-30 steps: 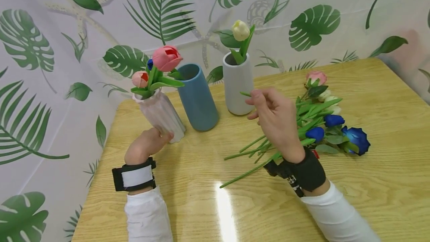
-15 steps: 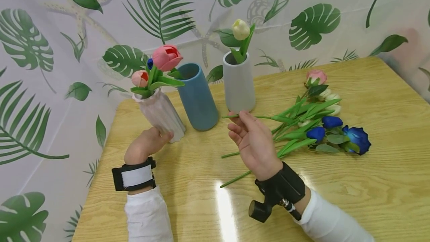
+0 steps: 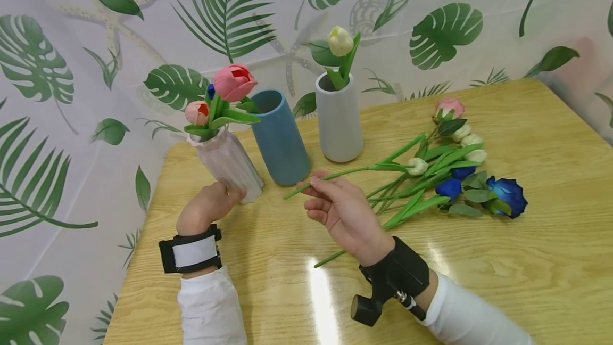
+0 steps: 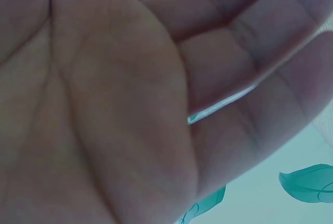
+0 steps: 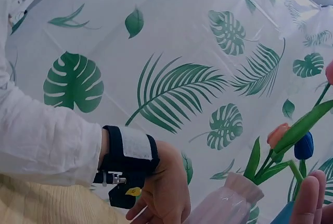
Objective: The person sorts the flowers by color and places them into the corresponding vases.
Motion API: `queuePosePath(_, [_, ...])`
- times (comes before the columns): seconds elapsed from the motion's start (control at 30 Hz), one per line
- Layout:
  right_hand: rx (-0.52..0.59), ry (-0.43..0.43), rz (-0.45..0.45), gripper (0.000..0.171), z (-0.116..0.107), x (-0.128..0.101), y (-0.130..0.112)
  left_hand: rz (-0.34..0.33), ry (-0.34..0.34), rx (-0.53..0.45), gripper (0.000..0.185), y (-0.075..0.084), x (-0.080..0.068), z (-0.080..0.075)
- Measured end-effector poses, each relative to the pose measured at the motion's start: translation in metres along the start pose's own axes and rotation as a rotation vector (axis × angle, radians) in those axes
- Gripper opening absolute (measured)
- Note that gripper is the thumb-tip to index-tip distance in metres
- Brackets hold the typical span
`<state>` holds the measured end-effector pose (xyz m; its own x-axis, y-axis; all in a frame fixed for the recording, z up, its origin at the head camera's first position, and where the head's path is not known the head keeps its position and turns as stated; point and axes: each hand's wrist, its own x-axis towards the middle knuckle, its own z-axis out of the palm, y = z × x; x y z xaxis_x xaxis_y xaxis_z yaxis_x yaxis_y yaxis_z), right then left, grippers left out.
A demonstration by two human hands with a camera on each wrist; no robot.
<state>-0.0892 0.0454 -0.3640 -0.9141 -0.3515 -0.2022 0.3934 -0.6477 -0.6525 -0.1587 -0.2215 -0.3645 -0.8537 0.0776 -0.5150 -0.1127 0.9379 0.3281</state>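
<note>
My left hand (image 3: 210, 206) holds the lower part of a pale pink ribbed vase (image 3: 227, 161), thumb on its front side. In that vase stand pink tulips (image 3: 234, 82) and a small blue flower. The left wrist view shows mostly palm and fingers (image 4: 229, 67). My right hand (image 3: 347, 214) pinches the green stem of a white tulip (image 3: 417, 166) near its lower end. The stem end points left, and the bloom overlaps the pile of flowers in the head view. In the right wrist view, right fingertips (image 5: 307, 200) show at the lower right edge.
A blue vase (image 3: 282, 140) stands beside the pink one. Right of it is a white vase (image 3: 340, 126) with one white tulip (image 3: 340, 41). Flowers lie on the wooden table (image 3: 541, 270), among them a blue rose (image 3: 510, 196) and a pink rose (image 3: 450, 108). Leaf-print cloth hangs behind.
My right hand has come down and left from in front of the white vase, drawing the white tulip's stem leftward from the pile. The left hand stays at the pink vase.
</note>
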Motion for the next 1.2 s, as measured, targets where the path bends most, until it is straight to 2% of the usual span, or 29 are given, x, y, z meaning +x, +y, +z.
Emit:
queuePosePath(0.1, [-0.037,-0.018,-0.017,0.023,0.002,-0.003,0.003,0.008,0.002,0.003,0.064,-0.001,0.0,0.0])
queuePosePath(0.2, [0.01,0.003,0.002,0.022,0.001,-0.002,0.004,0.015,0.003,0.003,0.065,-0.001,0.0,0.0])
queuePosePath(0.33, [0.109,0.112,0.037,0.023,-0.003,0.002,0.005,0.019,0.0,-0.005,0.066,-0.001,-0.001,0.0])
queuePosePath(0.47, [0.183,0.229,0.024,0.018,-0.007,0.006,0.004,0.022,-0.003,-0.011,0.068,-0.001,-0.002,0.0])
queuePosePath(0.67, [0.202,0.307,-0.006,0.017,-0.015,0.013,0.004,0.027,-0.003,-0.011,0.068,-0.001,-0.003,-0.001])
queuePosePath(0.83, [0.113,0.312,-0.012,0.02,-0.018,0.016,0.006,0.014,0.007,-0.009,0.066,0.003,-0.003,0.0])
queuePosePath(1.03, [0.038,0.26,-0.049,0.014,-0.019,0.017,0.005,0.016,-0.021,-0.046,0.048,0.01,0.0,0.003])
queuePosePath(1.1, [0.033,0.252,-0.061,0.014,-0.019,0.017,0.005,0.043,-0.03,-0.067,0.045,0.012,0.001,0.005])
queuePosePath(1.2, [0.027,0.252,-0.09,0.011,-0.018,0.017,0.003,0.134,-0.016,-0.038,0.047,0.015,0.003,0.01])
